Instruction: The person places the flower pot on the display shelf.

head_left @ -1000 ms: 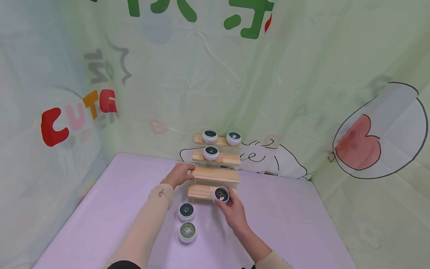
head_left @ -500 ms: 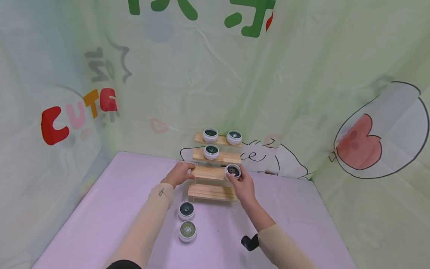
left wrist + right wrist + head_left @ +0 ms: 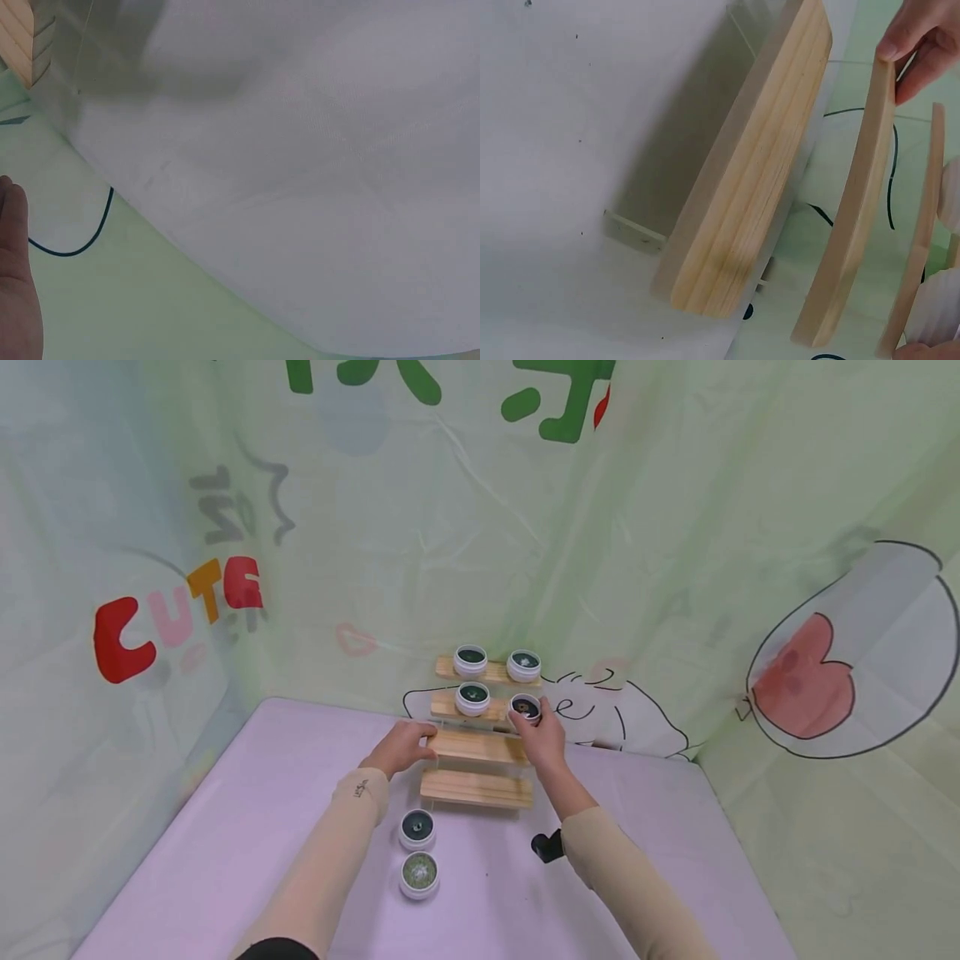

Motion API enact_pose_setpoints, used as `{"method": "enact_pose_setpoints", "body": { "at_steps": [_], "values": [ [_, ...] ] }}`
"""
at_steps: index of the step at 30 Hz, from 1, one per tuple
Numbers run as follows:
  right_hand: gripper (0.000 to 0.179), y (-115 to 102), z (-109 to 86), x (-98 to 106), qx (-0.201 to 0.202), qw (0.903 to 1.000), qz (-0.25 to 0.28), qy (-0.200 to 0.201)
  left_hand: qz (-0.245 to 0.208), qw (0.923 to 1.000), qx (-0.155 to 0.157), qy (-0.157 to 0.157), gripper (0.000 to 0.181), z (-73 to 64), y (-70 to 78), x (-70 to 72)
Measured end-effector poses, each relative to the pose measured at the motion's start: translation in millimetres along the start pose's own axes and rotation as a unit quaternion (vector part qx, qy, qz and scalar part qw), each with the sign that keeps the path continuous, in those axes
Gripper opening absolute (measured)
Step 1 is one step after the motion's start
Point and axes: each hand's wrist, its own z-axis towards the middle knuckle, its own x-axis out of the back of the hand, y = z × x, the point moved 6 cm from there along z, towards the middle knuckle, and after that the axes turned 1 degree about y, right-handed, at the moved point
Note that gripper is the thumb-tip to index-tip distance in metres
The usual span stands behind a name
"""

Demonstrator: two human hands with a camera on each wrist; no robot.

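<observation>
My right hand (image 3: 545, 739) holds a small white round jar (image 3: 523, 706) with a dark inside, thumb on its near side and fingers on its right. That jar is at the right end of the second board from the top of a wooden tiered stand (image 3: 480, 745). My left hand (image 3: 401, 747) grips the left end of the board below, thumb and fingers on its edge, as the right wrist view also shows. Another white jar (image 3: 472, 697) sits left of the held one. On the top board stand two more, a left jar (image 3: 470, 660) and a right jar (image 3: 523, 665).
Two white jars stand on the lilac tabletop (image 3: 637, 860) before the stand: a dark-filled jar (image 3: 417, 828) and a greenish, speckled jar (image 3: 419, 874). Behind the stand hangs a pale green printed curtain (image 3: 390, 552). The lowest board (image 3: 476, 788) carries nothing.
My right hand has carried the jar up and back, from in front of the lowest board to the second board from the top. The left hand has kept its grip on the stand.
</observation>
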Motion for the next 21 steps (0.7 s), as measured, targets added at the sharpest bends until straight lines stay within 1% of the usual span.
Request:
{"method": "enact_pose_setpoints", "body": {
  "at_steps": [3,6,9,12,17,21],
  "values": [
    [0.078,-2,4.2,-2,0.0,1.0,-0.001,-0.002,0.008,0.9999,0.006,0.005,0.045,6.2,-10.3,-7.5],
    [0.079,-2,8.6,-3,-0.003,0.9999,-0.011,-0.004,0.009,0.9999,0.005,0.003,0.045,7.7,-11.7,-8.1],
    [0.081,0,12.5,-4,-0.011,0.9997,-0.021,-0.007,0.001,1.0,-0.001,-0.004,0.043,4.6,-4.8,-2.1],
    [0.083,1,15.6,-5,-0.015,0.9994,-0.028,-0.01,-0.007,0.9999,0.007,-0.014,0.042,0.9,2.1,3.4],
    [0.084,-2,17.3,-8,-0.002,0.9993,-0.036,-0.007,0.003,0.9996,0.022,-0.016,0.04,-5.0,9.4,8.4],
    [0.083,-2,15.1,-8,0.004,0.9996,-0.029,0.001,-0.011,0.9994,0.025,-0.022,0.039,-8.8,15.8,12.4]
  ]
}}
